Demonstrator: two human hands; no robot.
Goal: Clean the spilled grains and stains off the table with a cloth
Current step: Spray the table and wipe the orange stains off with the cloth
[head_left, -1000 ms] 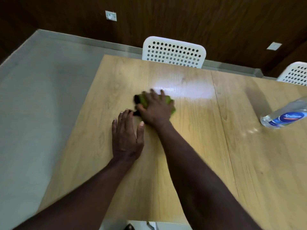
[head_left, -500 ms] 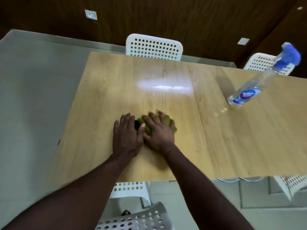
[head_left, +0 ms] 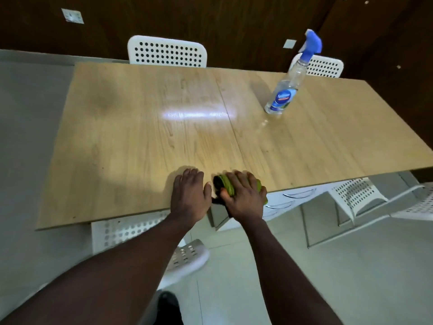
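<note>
Right hand [head_left: 242, 199] curled over bunched green cloth [head_left: 226, 186] at table [head_left: 117, 141] near edge, cloth partly overhanging. Left hand [head_left: 189, 195] flat, fingers straight, just left. Spray bottle [head_left: 284, 95] far right, well apart.

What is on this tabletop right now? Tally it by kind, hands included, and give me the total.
1 green bunched cloth, gripped by the right hand
1 clear plastic spray bottle with a blue trigger, standing upright
2 bare hands: that right one, and the left hand lying flat on the light wooden table
Total: 4
</note>
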